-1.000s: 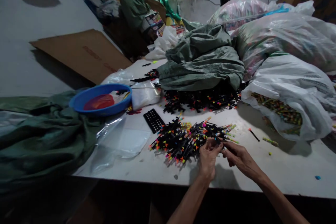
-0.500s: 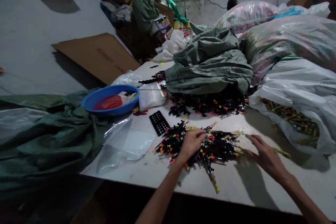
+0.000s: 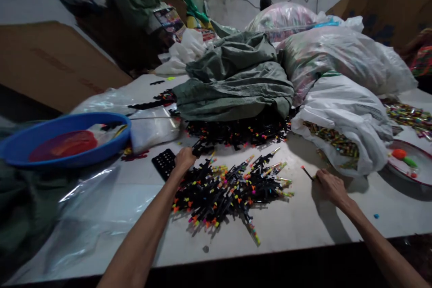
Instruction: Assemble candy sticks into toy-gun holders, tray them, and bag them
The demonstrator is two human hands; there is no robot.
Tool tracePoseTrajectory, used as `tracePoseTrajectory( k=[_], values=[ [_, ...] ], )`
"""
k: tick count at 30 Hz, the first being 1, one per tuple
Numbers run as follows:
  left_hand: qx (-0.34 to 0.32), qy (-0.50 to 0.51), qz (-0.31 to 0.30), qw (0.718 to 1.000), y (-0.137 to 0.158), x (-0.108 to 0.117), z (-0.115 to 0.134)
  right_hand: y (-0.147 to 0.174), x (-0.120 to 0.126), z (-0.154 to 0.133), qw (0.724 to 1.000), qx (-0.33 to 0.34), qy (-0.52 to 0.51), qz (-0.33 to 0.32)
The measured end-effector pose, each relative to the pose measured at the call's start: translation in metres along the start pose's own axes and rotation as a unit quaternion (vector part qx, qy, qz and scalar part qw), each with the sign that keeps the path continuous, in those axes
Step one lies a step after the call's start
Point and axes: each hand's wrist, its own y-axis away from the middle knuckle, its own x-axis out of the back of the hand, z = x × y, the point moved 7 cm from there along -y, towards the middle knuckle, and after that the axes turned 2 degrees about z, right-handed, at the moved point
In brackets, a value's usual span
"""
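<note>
My left hand [image 3: 185, 159] is closed at the left edge of a pile of black toy guns [image 3: 232, 189] with bright tips, several with tubes of coloured beads. From its fingers juts a black toy gun [image 3: 203, 147], partly hidden by the hand. A black plate with holes [image 3: 164, 163] lies just left of that hand. My right hand [image 3: 332, 185], to the right of the pile, pinches a thin black stick with an orange-red tip [image 3: 307, 173] a little above the white table [image 3: 286, 234].
A blue basin [image 3: 67, 162] stands at left beside clear plastic bags [image 3: 101, 207]. Behind the pile, green cloth [image 3: 236, 85] covers more black toy guns [image 3: 236, 132]. At right are a white sack [image 3: 351, 112] of small coloured tubes and a red-rimmed dish [image 3: 413, 180].
My left hand has left the middle of the pile, moving left with a black toy gun. My right hand has drawn away from the pile's right edge with a thin stick. The view has shifted right.
</note>
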Motion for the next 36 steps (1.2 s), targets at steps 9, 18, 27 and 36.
tracePoseTrajectory(
  k=[9,18,27,36],
  values=[
    [-0.011,0.26,-0.057,0.964,0.111,-0.007,0.027,0.015,0.031,-0.064,0.791,-0.086,-0.605,0.044],
    [0.142,0.639,-0.248,0.714,0.284,-0.085,0.063,0.054,0.053,-0.175,0.646,-0.037,-0.762,-0.022],
    [0.151,0.658,-0.225,0.702,0.311,-0.09,0.064,0.079,0.05,-0.168,0.671,-0.003,-0.742,0.001],
    [0.137,0.647,-0.217,0.718,0.32,-0.085,0.065,0.098,0.084,-0.166,0.78,0.087,-0.601,0.147]
  ],
)
